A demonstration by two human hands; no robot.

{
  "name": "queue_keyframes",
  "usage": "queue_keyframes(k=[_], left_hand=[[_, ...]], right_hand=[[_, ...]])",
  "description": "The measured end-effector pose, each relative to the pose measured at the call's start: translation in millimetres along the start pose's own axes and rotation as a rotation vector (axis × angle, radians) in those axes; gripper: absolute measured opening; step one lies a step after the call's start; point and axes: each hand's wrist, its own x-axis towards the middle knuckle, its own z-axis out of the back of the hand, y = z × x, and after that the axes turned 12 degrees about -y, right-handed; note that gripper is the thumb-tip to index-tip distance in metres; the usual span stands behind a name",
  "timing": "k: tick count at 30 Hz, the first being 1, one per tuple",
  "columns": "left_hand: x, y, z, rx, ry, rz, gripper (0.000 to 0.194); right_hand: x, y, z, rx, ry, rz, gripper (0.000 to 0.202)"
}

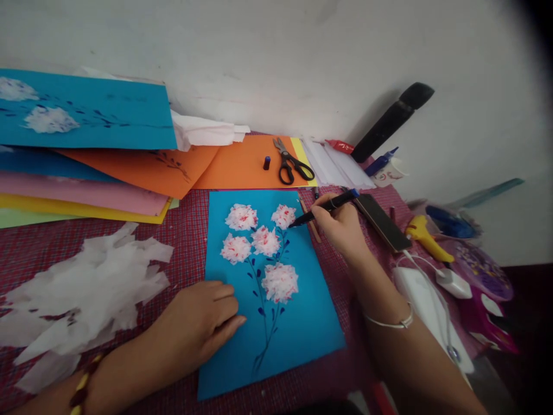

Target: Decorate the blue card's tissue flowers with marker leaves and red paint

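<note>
Well left of the left-hand fingers, ragged white tissue strips (pixel 90 288) sprawl in a soft heap, with a strip of checked cloth (pixel 185 242) open before the knuckles. Here's the left hand (pixel 203 320), lying over the left edge of the blue sheet (pixel 302 340), fingers together and curled; whether they close underneath, I can't tell. Just past those fingertips, five crumpled, frilly blooms (pixel 280 282), white flecked red, sit over thin drawn stems (pixel 261 288), and smooth, bare blue runs down to the lower right corner. Beyond the fingers, black-handled scissors (pixel 289 164) rest on orange paper (pixel 237 161). And the right hand (pixel 341 222): thumb and fingers clamped on a slim black marker (pixel 337 202), tip just beside the upper right bloom! Tight room right of those fingers: a flat, dark phone (pixel 382 222), then a yellow glue gun (pixel 432 241).
</note>
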Motion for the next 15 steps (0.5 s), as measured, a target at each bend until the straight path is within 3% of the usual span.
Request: queue_keyframes(k=[4, 9, 15], left_hand=[[-0.9, 1.2, -1.6, 0.005, -0.019, -0.016, 0.045], [-1.5, 1.6, -1.9, 0.012, -0.021, -0.025, 0.046], [-3.5, 1.8, -3.7, 0.011, -0.018, -0.020, 0.042]], right_hand=[[0.2, 11.0, 6.0, -0.074, -0.083, 0.049, 0.009], [0.2, 5.6, 3.0, -0.097, -0.009, 0.008, 0.010], [0.6, 7.5, 3.7, -0.081, -0.021, 0.030, 0.012]])
